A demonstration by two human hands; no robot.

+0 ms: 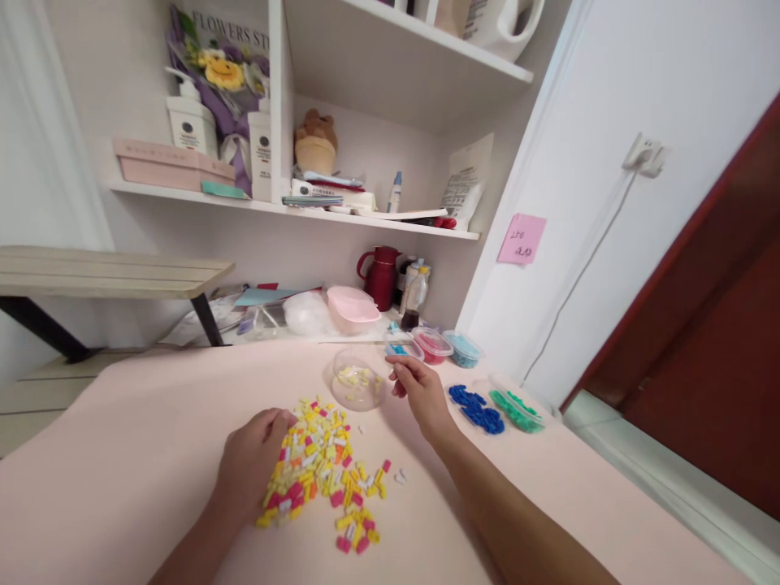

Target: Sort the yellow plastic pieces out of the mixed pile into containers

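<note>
A heap of small plastic building bricks (317, 447) in yellow, white, pink and orange lies on the pink-covered table. My left hand (253, 451) rests against the heap's left edge, its fingers curled together; what they hold, if anything, is hidden. Beyond the heap stands a clear round bowl (341, 393) with a few pale yellow bricks (361, 377) in it. Just right of that bowl is my right hand (419, 392), raised a little, thumb and fingers closed in a pinch. Anything between those fingertips is too small to make out.
Blue pieces (476, 408) and a tub of green pieces (517, 409) sit at the right. Behind them are tubs with red pieces (432, 346) and light blue pieces (463, 349). A dark red jug (382, 278) and a pink container (352, 309) stand under the shelf (378, 219).
</note>
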